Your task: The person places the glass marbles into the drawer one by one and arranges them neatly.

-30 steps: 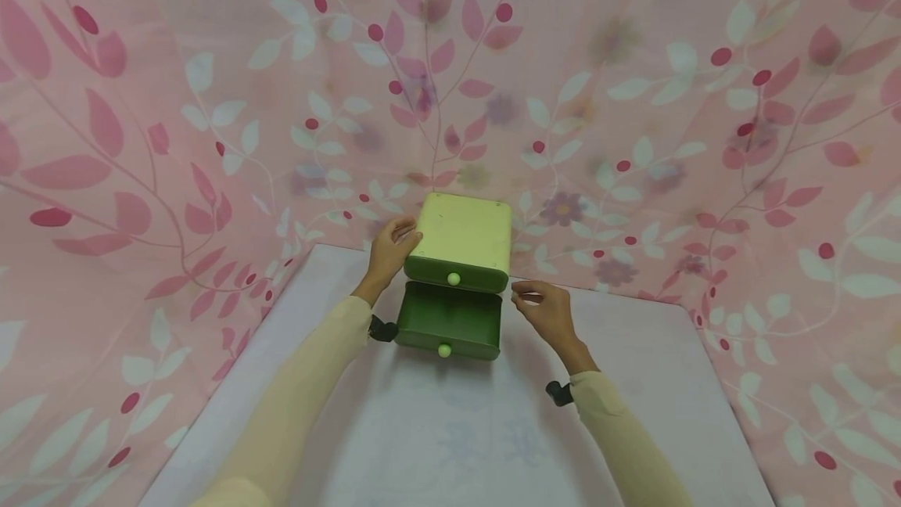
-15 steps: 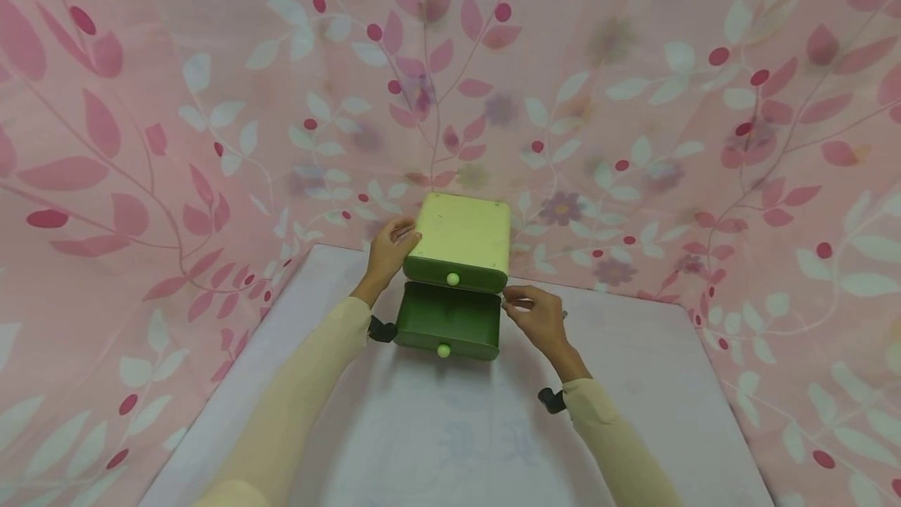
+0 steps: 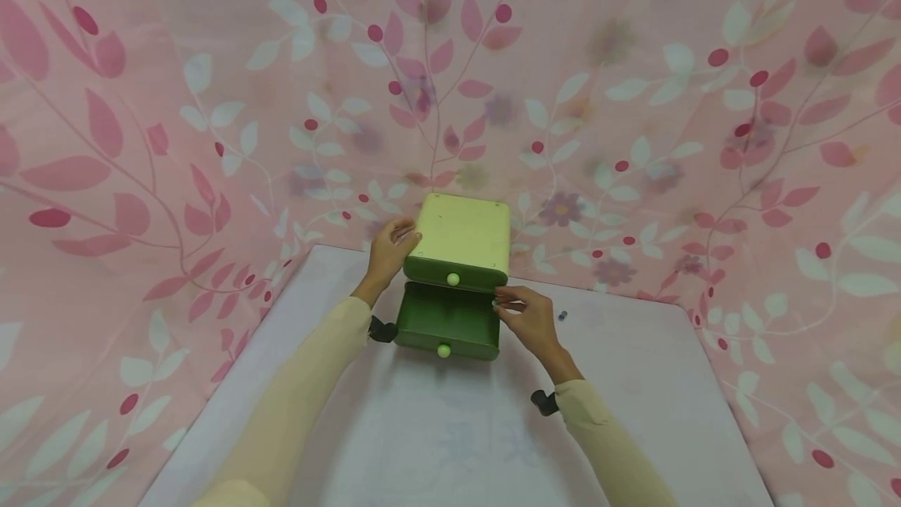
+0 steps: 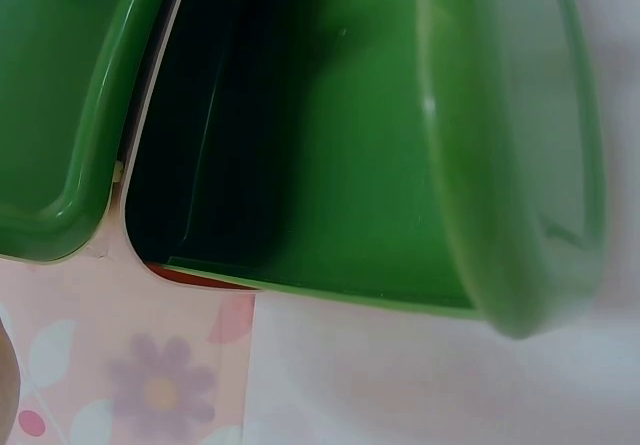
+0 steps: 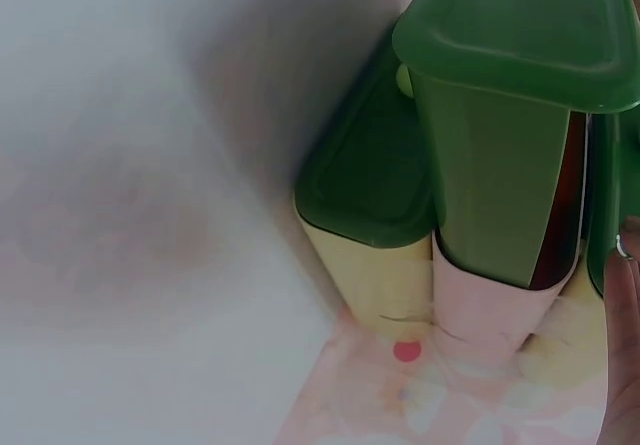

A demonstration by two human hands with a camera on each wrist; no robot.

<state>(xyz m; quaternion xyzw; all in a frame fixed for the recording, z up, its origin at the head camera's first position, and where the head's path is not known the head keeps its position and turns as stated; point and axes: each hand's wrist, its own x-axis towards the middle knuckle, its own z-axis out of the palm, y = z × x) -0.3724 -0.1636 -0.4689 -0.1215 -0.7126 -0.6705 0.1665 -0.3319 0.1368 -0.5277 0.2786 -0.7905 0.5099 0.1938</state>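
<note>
A small drawer cabinet (image 3: 464,229) with a pale yellow-green top stands at the back of the table. Its upper green drawer front (image 3: 422,271) is closed; beneath it a green drawer (image 3: 446,315) is pulled out, with nothing seen on its visible floor. My left hand (image 3: 385,255) rests against the cabinet's upper left side, thumb at the top edge. At the open drawer's right rim, my right hand (image 3: 533,323) pinches a tiny shiny piece (image 5: 622,249) between thumb and fingertips; its exact kind I cannot tell.
Tiny dark bits (image 3: 562,315) lie on the white table (image 3: 633,382) right of my right hand. A further closed drawer (image 5: 370,165) shows under the open one in the right wrist view. Pink leaf-patterned cloth (image 3: 450,61) hangs close behind and at both sides.
My right hand has moved left from beside the cabinet to the open drawer's right rim, exposing the tiny bits on the table. My left hand and the cabinet keep their places.
</note>
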